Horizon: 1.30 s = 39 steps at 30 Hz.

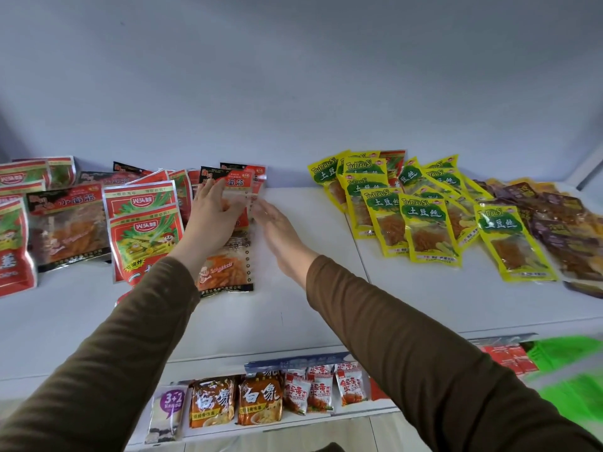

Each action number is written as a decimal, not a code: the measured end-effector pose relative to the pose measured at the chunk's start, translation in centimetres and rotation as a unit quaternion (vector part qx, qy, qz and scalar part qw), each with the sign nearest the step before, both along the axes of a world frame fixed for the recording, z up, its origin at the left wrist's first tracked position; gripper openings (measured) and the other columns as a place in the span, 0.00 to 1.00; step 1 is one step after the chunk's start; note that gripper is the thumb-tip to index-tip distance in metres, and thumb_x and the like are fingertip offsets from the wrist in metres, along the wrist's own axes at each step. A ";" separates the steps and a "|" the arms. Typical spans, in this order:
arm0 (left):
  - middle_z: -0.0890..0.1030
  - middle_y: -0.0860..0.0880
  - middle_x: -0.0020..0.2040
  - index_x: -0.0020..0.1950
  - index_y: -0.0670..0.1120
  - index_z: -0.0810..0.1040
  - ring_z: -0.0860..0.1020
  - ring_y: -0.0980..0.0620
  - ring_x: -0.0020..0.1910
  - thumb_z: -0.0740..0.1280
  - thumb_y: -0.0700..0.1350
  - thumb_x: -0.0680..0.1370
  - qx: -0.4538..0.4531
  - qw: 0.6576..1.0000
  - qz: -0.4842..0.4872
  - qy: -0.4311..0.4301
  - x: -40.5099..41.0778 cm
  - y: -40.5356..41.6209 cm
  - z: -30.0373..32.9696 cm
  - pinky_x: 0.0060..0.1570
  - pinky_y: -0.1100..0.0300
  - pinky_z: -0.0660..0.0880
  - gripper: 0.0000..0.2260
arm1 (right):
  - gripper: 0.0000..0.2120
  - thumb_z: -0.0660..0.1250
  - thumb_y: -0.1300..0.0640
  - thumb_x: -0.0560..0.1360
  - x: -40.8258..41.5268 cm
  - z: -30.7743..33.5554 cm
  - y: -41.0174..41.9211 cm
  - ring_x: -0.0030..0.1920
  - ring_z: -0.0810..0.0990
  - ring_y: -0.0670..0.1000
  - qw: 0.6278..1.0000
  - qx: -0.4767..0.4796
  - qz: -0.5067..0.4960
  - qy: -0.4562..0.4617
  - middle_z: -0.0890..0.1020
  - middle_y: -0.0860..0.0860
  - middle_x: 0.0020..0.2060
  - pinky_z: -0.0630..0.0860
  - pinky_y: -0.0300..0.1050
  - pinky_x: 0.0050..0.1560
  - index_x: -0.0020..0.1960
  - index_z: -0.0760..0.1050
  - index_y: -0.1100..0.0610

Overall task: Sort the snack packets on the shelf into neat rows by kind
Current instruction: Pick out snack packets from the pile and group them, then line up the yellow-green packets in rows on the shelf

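You are getting soft, even, bluish daylight; the right hand (277, 223) is blurring; frame edges are bowing; lower right is smearing green.

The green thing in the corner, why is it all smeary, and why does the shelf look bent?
In the head view the green thing at lower right is motion-blurred, too smeared to identify; the right hand is blurry at its fingers too. The wide-angle lens bows the shelf edge. The yellow packets stay sharp under soft, even light.
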<state>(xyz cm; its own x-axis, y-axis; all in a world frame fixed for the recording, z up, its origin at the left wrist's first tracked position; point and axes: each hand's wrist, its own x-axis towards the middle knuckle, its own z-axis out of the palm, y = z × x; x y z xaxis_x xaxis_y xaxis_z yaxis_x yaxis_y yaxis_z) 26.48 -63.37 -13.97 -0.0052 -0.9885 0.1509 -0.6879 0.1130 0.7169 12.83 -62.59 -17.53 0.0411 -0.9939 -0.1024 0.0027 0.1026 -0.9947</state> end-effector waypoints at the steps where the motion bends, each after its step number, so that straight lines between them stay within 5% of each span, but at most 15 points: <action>1: 0.53 0.46 0.84 0.84 0.47 0.57 0.48 0.46 0.83 0.61 0.53 0.85 -0.005 1.000 -0.003 -0.005 -0.4 0.2 0.1 0.81 0.42 0.49 0.29 | 0.26 0.61 0.46 0.84 -0.4 0.1 0.2 0.74 0.67 0.48 1.000 -0.004 -0.008 0.012 0.68 0.48 0.76 0.64 0.39 0.60 0.79 0.63 0.51; 6: 0.54 0.45 0.84 0.83 0.48 0.59 0.48 0.44 0.83 0.62 0.55 0.84 -0.030 0.999 -0.032 -0.030 -3.0 1.2 0.6 0.80 0.41 0.48 0.29 | 0.25 0.64 0.50 0.82 -3.7 1.2 1.9 0.75 0.67 0.51 0.990 -0.065 -0.057 0.115 0.69 0.50 0.76 0.67 0.45 0.68 0.77 0.65 0.52; 13: 0.58 0.42 0.83 0.81 0.45 0.63 0.51 0.43 0.82 0.65 0.54 0.83 -0.049 0.993 -0.104 -0.010 -9.5 2.4 1.1 0.78 0.48 0.49 0.29 | 0.23 0.68 0.56 0.79 -11.9 2.8 5.9 0.71 0.71 0.53 0.919 -0.188 -0.143 0.317 0.74 0.51 0.71 0.68 0.50 0.69 0.73 0.70 0.57; 23: 0.63 0.43 0.80 0.80 0.44 0.64 0.56 0.44 0.80 0.66 0.52 0.83 -0.045 0.979 -0.198 -0.013 -21.3 4.2 1.2 0.78 0.52 0.52 0.28 | 0.25 0.69 0.52 0.79 -24.9 2.5 9.4 0.70 0.68 0.55 0.877 -0.126 -0.230 0.403 0.74 0.51 0.69 0.68 0.52 0.68 0.74 0.69 0.53; 32: 0.61 0.45 0.81 0.82 0.48 0.61 0.55 0.44 0.80 0.67 0.55 0.81 -0.013 0.982 -0.182 -0.051 -32.3 3.9 -0.2 0.77 0.49 0.52 0.31 | 0.27 0.68 0.49 0.79 -37.7 1.8 9.7 0.69 0.66 0.57 0.826 -0.125 -0.209 0.509 0.73 0.52 0.69 0.66 0.51 0.66 0.75 0.66 0.53; 36: 0.58 0.45 0.82 0.82 0.52 0.58 0.53 0.41 0.81 0.68 0.56 0.80 -0.006 0.985 -0.155 -0.071 -36.4 3.5 -1.2 0.78 0.43 0.53 0.34 | 0.33 0.66 0.41 0.78 -43.9 1.6 9.4 0.72 0.65 0.62 0.782 -0.066 -0.195 0.588 0.68 0.54 0.74 0.68 0.56 0.67 0.77 0.60 0.53; 39: 0.54 0.46 0.84 0.83 0.54 0.56 0.48 0.43 0.83 0.68 0.58 0.79 0.001 0.986 -0.113 -0.126 -37.5 3.3 -2.3 0.79 0.42 0.48 0.35 | 0.43 0.68 0.36 0.75 -46.9 1.3 9.2 0.73 0.65 0.64 0.803 -0.021 -0.162 0.573 0.63 0.56 0.77 0.69 0.58 0.66 0.80 0.52 0.51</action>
<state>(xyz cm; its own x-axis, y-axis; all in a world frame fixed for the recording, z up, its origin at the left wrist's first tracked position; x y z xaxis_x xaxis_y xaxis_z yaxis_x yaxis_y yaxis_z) -11.06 -60.05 -16.31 -0.2618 -0.9582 0.1154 -0.8013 0.2824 0.5274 -34.11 -53.41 -16.24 -0.3170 -0.9373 0.1450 -0.8976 0.2472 -0.3649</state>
